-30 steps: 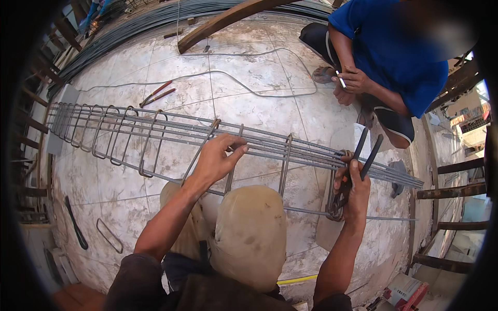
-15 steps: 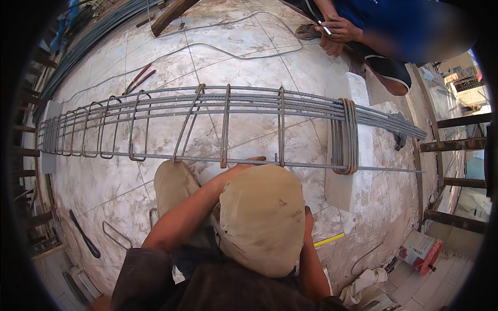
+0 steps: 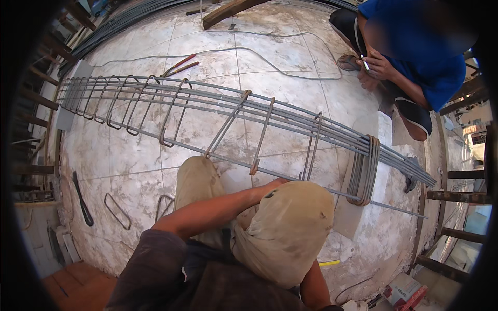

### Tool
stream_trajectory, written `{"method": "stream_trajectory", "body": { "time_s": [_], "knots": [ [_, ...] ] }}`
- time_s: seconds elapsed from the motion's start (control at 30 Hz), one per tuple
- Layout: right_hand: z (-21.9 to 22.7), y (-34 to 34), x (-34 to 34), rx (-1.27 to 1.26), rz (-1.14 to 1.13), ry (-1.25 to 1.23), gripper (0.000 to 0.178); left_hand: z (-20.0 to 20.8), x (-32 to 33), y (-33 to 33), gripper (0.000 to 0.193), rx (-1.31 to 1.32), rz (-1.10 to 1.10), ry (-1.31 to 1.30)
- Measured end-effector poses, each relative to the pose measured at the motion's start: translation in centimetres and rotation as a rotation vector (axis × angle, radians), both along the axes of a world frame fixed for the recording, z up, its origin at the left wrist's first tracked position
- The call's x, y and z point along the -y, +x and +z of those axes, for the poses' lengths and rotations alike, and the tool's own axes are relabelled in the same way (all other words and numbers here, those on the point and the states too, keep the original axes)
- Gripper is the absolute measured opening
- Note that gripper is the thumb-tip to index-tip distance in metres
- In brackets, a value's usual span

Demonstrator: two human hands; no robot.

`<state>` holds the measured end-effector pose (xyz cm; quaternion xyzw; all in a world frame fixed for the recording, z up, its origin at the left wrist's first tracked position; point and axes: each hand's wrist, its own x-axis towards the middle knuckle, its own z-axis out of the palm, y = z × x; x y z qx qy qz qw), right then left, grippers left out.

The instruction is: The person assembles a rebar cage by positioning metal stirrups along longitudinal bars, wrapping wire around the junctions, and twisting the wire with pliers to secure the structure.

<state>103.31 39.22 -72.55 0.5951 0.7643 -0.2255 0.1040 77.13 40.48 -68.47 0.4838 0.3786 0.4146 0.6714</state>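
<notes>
A long cage of steel reinforcing bars (image 3: 207,106) stretches across the floor, rectangular stirrups (image 3: 174,114) spaced along it. My left hand (image 3: 271,187) reaches past my bent knee to the cage's near lower bar (image 3: 334,192). The knee covers most of that hand, so its fingers and anything in them cannot be made out. Only the forearm of my right arm (image 3: 314,287) shows; the hand is hidden behind the same knee. Close to the cage's right end, a tight bundle of stirrups (image 3: 365,168) hangs around the bars.
Red-handled cutters (image 3: 180,66) lie beyond the cage. Loose stirrups (image 3: 117,211), a dark bar-like tool (image 3: 83,199) and a yellow strip (image 3: 329,263) are on the floor. White blocks (image 3: 383,137) support the cage. A person in blue (image 3: 415,57) crouches at far right, holding a cigarette.
My view has turned, so the cage now slants down to the right. My left hand still reaches to the lower bar, with less of its fingers showing.
</notes>
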Motion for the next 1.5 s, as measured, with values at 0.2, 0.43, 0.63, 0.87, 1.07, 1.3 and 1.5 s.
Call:
{"method": "stream_trajectory", "body": {
  "time_s": [0.2, 0.43, 0.63, 0.87, 1.07, 1.3, 1.5],
  "knots": [
    [-1.5, -4.8, 0.5, -0.068, 0.167, -0.024, 0.055, 16.7, 5.2, -3.7, 0.028, -0.590, 0.632, -0.140],
    [-2.1, -10.5, 1.3, -0.084, 0.257, -0.040, 0.060, 17.4, 7.4, -17.2, 0.050, -1.251, 1.022, -0.041],
    [-1.2, -11.1, 2.1, -0.019, 0.197, -0.033, 0.065, 12.6, 4.9, -20.0, 0.044, -1.033, 0.729, -0.247],
    [0.5, -10.7, 1.9, 0.160, 0.009, -0.296, 0.068, 12.2, 4.6, -19.8, 0.030, -0.499, 0.782, -0.395],
    [10.6, 7.5, -3.3, -0.129, -0.902, 0.244, 0.049, 11.8, 3.9, -19.4, 0.031, -0.221, 0.903, -0.432],
    [21.1, -8.3, -16.2, -0.837, -0.703, 0.251, 0.031, 11.2, 7.3, -22.4, 0.039, -0.378, 0.984, -0.340],
    [15.2, -12.7, -18.3, -1.104, -0.912, -0.043, 0.031, 10.6, 8.6, -22.6, 0.033, -0.539, 1.012, -0.275]
  ]
}}
